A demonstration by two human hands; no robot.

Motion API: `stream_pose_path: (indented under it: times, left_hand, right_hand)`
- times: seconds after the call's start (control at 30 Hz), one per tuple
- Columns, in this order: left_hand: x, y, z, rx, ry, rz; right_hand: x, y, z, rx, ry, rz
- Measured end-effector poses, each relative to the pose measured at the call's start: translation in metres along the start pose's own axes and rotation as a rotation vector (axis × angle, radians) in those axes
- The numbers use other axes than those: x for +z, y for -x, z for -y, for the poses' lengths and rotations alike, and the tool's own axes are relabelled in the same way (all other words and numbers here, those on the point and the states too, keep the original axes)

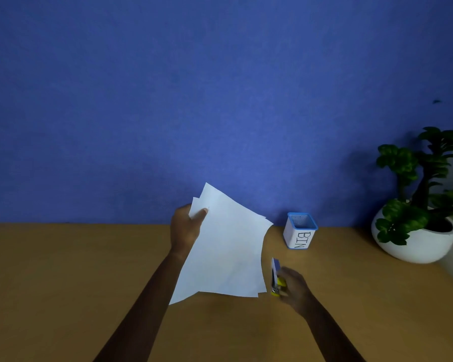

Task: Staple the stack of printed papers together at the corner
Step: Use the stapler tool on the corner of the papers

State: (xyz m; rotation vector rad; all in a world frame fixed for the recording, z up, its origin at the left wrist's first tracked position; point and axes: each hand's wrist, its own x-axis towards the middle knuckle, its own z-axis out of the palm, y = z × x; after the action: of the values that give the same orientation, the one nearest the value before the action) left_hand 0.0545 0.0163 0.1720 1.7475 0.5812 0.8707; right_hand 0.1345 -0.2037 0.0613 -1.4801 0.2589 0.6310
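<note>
The left hand [187,227] is gripping the stack of papers [224,246] at its far left corner, thumb pressing on the top sheet and fingers hidden behind. The stack is hanging lifted above the wooden table [63,283], tilted, with its sheets fanning slightly out of line at the far corner and along the near right edge. A small dark mark is showing beside the thumb at the held corner; whether it is a staple cannot be told. No print is showing on the side facing the camera.

The right hand [294,290] is closing around a stapler [276,279] with a yellow body and a blue-and-white top, just to the right of the near right corner of the stack. The stapler is standing roughly on end, low over the table; whether it is touching the surface cannot be told.

A small white container with a blue rim, lettered "BIN" [300,231], is sitting on the table at the far edge, right of the papers. A potted plant [424,199] in a white bowl is sitting further right. A blue wall [168,87] is backing the table.
</note>
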Motion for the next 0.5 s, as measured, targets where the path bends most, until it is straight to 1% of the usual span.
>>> stream_pose_path:
  times: [0.07, 0.1, 0.2, 0.27, 0.33, 0.4, 0.5]
  left_hand:
    - [0.002, 0.001, -0.001, -0.004, 0.006, 0.023]
    - [0.002, 0.002, -0.002, -0.003, 0.01, 0.036]
    - [0.005, 0.005, -0.005, 0.002, 0.0, 0.057]
    - [0.006, 0.007, -0.007, 0.019, -0.003, 0.053]
    - [0.008, 0.008, -0.011, 0.046, -0.001, 0.036]
    - [0.008, 0.009, -0.015, 0.078, -0.007, 0.017]
    - [0.007, 0.01, -0.018, 0.115, -0.003, 0.0]
  right_hand:
    - [0.02, 0.005, 0.017, 0.039, -0.222, 0.155]
    - [0.029, 0.011, 0.026, 0.036, -0.289, 0.224]
    - [0.054, 0.028, 0.051, -0.016, -0.339, 0.424]
    - [0.069, 0.04, 0.065, -0.063, -0.295, 0.525]
    - [0.079, 0.049, 0.074, -0.121, -0.223, 0.582]
    - [0.086, 0.054, 0.079, -0.167, -0.152, 0.602]
    - [0.094, 0.059, 0.084, -0.222, -0.076, 0.59]
